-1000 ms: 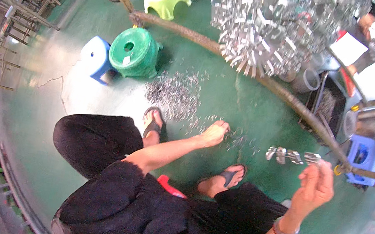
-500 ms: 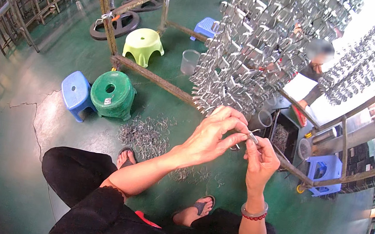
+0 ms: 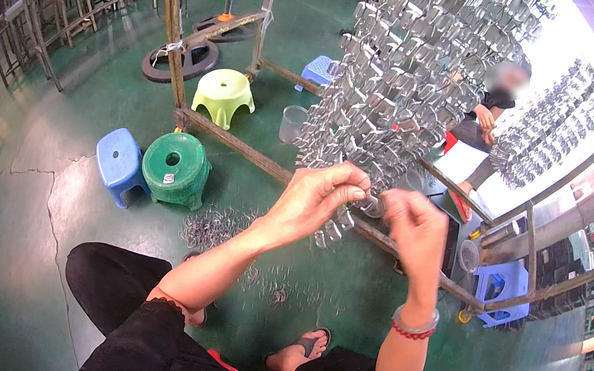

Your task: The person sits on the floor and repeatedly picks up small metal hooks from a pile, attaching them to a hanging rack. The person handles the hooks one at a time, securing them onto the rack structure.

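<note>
My left hand point(image 3: 322, 197) is closed, thumb and finger pinching at the bottom of a hanging mass of shiny bent metal clips point(image 3: 408, 71). Below its fingertips dangle a few linked silver clips point(image 3: 335, 227). Just to the right, apart from the left fingertips, is my right hand point(image 3: 415, 224), its fingers curled and smeared by motion. Whether the right fingers hold anything cannot be made out. A loose pile of thin curved metal hooks point(image 3: 216, 227) lies on the floor beyond my left forearm, with a smaller scatter point(image 3: 280, 292) between my feet.
A rusty metal frame point(image 3: 241, 147) surrounds the hanging clips. Green point(image 3: 185, 179), blue point(image 3: 119, 157) and lime point(image 3: 223, 100) stools stand at left, a violet-blue stool point(image 3: 503, 284) at right. Past the clips a co-worker point(image 3: 482, 118) sits near a second hanging bunch point(image 3: 551, 125).
My hands have drawn apart; the left moved slightly left, and the right turned and came up. The small piece between their fingertips is no longer visible there. Linked clips now show below the left hand.
</note>
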A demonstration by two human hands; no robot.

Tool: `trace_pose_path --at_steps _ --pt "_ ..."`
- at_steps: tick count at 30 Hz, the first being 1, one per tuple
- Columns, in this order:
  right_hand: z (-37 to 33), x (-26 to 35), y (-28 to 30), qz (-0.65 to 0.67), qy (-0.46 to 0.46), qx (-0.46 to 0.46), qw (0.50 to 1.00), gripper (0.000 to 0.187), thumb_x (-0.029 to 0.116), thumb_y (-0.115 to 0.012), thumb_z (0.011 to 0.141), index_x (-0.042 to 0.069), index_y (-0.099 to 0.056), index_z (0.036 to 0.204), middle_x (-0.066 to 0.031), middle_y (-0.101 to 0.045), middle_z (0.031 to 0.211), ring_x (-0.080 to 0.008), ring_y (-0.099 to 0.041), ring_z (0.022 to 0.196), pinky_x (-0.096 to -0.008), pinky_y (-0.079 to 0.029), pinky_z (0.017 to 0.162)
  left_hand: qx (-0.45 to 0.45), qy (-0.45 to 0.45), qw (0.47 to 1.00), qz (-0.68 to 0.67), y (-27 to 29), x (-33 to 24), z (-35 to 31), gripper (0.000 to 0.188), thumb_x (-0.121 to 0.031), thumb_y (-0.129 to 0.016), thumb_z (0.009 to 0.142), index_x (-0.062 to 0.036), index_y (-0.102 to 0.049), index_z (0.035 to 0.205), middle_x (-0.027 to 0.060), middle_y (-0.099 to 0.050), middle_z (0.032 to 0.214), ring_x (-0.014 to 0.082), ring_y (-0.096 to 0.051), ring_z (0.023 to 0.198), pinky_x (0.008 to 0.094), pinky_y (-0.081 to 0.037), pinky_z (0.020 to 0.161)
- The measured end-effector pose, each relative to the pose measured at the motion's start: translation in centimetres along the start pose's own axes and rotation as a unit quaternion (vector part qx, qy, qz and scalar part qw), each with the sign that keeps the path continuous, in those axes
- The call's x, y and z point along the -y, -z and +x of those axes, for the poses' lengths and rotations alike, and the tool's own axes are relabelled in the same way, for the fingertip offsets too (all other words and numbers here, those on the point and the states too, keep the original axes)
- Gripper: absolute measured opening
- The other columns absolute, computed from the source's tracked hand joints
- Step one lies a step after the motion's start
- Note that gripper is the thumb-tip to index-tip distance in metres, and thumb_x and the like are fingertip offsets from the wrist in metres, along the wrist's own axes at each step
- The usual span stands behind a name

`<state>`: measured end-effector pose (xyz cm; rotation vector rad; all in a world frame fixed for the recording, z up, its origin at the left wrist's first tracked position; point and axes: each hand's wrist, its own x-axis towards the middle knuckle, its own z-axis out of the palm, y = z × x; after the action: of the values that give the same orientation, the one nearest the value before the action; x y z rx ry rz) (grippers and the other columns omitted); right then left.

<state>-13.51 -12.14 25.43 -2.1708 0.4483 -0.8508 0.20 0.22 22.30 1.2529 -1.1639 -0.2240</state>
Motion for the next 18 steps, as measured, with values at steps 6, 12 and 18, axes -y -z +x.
trace_pose_path --at_steps 6,12,18 --pt "7.0 -0.2 2.0 -0.042 0.007 -0.119 0.992 0.030 0.023 -0.066 0.084 0.000 -0.066 0.103 -0.0027 -0.056 0.060 -0.0096 -0.051 0.055 -0.0277 -0.042 0.053 -0.004 0.002 1.000 -0.017 0.1 -1.6 1.9 0.013 -0.013 -0.062 0.087 -0.0017 -0.062 0.095 0.0001 -0.063 0.085 0.0071 -0.056 0.082 0.0241 -0.046 0.074" --pt "9.3 -0.4 0.7 -0.150 0.021 -0.104 0.983 0.032 0.021 -0.068 0.079 0.001 -0.065 0.104 -0.0114 -0.059 0.062 -0.0160 -0.057 0.057 -0.0334 -0.045 0.057 0.025 0.005 0.996 -0.090 0.6 -1.6 4.5 0.014 -0.013 -0.062 0.088 -0.0018 -0.061 0.096 -0.0014 -0.062 0.087 0.0064 -0.055 0.084 0.0233 -0.045 0.077" --pt "9.5 -1.7 0.6 -0.076 -0.024 -0.069 0.994 0.023 0.019 -0.065 0.081 -0.001 -0.066 0.092 -0.0072 -0.061 0.059 -0.0116 -0.056 0.053 -0.0282 -0.043 0.053 0.081 0.053 0.971 -0.217 0.2 -0.1 6.5 0.017 -0.018 -0.063 0.087 -0.0035 -0.061 0.097 -0.0023 -0.060 0.087 0.0053 -0.052 0.081 0.0226 -0.042 0.075"
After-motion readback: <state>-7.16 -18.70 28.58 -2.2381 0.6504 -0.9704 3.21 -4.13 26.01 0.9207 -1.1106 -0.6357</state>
